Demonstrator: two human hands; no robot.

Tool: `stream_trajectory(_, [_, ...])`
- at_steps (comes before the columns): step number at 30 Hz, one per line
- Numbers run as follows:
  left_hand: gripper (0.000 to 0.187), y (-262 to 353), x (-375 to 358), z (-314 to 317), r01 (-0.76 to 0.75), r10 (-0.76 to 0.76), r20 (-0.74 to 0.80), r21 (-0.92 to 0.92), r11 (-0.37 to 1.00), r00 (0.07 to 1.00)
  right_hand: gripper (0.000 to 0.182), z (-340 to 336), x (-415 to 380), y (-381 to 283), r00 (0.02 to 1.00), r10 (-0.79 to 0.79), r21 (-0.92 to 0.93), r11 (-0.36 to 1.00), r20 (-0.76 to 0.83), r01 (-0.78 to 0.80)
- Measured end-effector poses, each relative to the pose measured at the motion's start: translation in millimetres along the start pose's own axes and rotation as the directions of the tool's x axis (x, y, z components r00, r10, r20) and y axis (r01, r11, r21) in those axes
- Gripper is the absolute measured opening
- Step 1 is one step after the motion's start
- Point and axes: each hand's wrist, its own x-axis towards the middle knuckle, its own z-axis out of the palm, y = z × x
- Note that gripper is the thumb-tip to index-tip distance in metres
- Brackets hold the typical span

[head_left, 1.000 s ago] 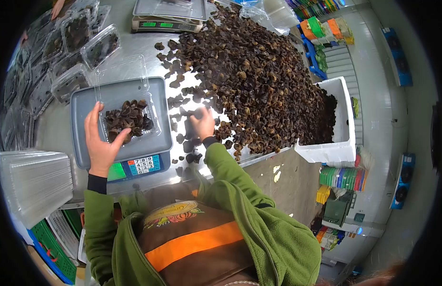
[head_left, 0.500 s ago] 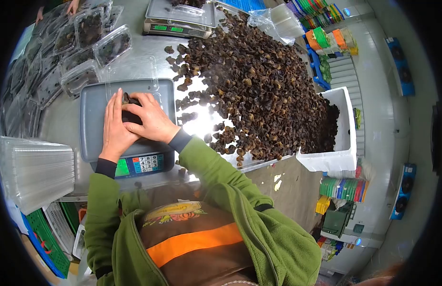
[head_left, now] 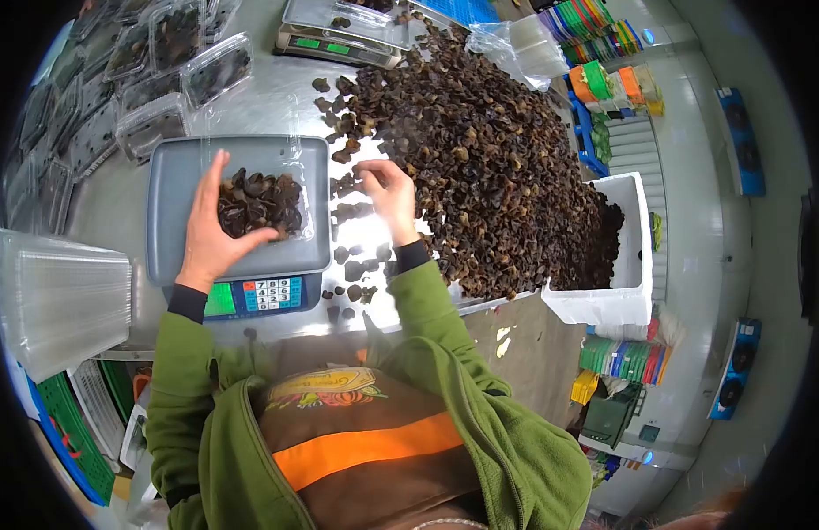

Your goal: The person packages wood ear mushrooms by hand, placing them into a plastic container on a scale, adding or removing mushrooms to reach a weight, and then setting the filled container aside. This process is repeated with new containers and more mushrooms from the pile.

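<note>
A clear plastic clamshell (head_left: 306, 196) stands on the grey weighing scale (head_left: 181, 252), its transparent lid folded back. Dark brown wood ear mushrooms (head_left: 259, 208) fill its base. My left hand (head_left: 211, 230) is open at the clamshell's left side, thumb and fingers spread around the mushrooms. To the right of the scale, my right hand (head_left: 392, 199) is over the table with curled fingers. Its thumb and forefinger close around a dark mushroom piece, though the fingertips are slightly blurred. Loose mushroom pieces lie scattered just below this hand.
A large mushroom heap (head_left: 480, 159) spreads across the steel table toward a white foam box (head_left: 639, 256). Filled clamshells (head_left: 217, 75) crowd the upper left. Stacked empty plastic trays (head_left: 65, 291) stand at the left. A second scale (head_left: 334, 46) sits at the back.
My right hand has left the clamshell and moved right to the loose mushrooms. My left hand has opened and stays beside the clamshell, whose mushrooms are now uncovered.
</note>
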Motion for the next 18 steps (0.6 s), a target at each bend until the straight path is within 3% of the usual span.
stream_trajectory(1, [0.113,-4,-1,-1,0.008,-0.008,-0.005,0.001,1.000,1.000,0.021,-20,-2,14,1.000,-0.023,-0.199,0.980,0.016,0.026])
stream_trajectory(3, [0.102,-15,-2,-7,0.068,-0.110,-0.162,-0.245,0.967,0.981,0.026,-41,-5,57,0.994,-0.052,-0.432,0.897,0.094,0.088])
stream_trajectory(4, [0.081,-20,-3,-11,0.050,-0.105,-0.229,-0.236,0.971,0.968,0.027,-47,-7,53,0.997,0.042,-0.397,0.918,0.069,-0.011])
stream_trajectory(5, [0.081,-26,-6,-18,0.060,-0.115,-0.236,-0.227,0.972,0.965,0.028,-52,-10,50,0.989,0.140,-0.360,0.926,0.051,-0.113])
stream_trajectory(6, [0.072,-33,-6,-28,0.061,-0.156,-0.329,-0.283,0.957,0.931,0.027,-56,-2,49,0.993,0.099,-0.392,0.918,0.070,-0.064])
stream_trajectory(7, [0.063,-36,-10,-38,0.062,-0.205,-0.404,-0.340,0.938,0.891,0.033,-62,-1,48,0.971,0.210,-0.306,0.937,0.119,-0.165])
stream_trajectory(9, [0.058,-36,-19,-58,0.104,-0.242,-0.470,-0.300,0.948,0.849,0.034,-60,2,45,0.983,0.142,-0.204,0.972,0.114,-0.117])
stream_trajectory(14, [0.052,-32,-42,-92,0.150,-0.282,-0.622,-0.257,0.955,0.730,0.044,-40,29,19,0.965,0.198,-0.038,0.980,0.174,-0.194])
stream_trajectory(17, [0.052,-27,-47,-96,0.179,-0.304,-0.650,-0.253,0.951,0.697,0.047,-6,57,-12,0.977,0.099,0.076,0.991,0.187,-0.114])
stream_trajectory(18, [0.052,-25,-46,-95,0.176,-0.301,-0.647,-0.252,0.952,0.700,0.049,11,71,-9,0.984,0.060,0.216,0.972,0.170,-0.096])
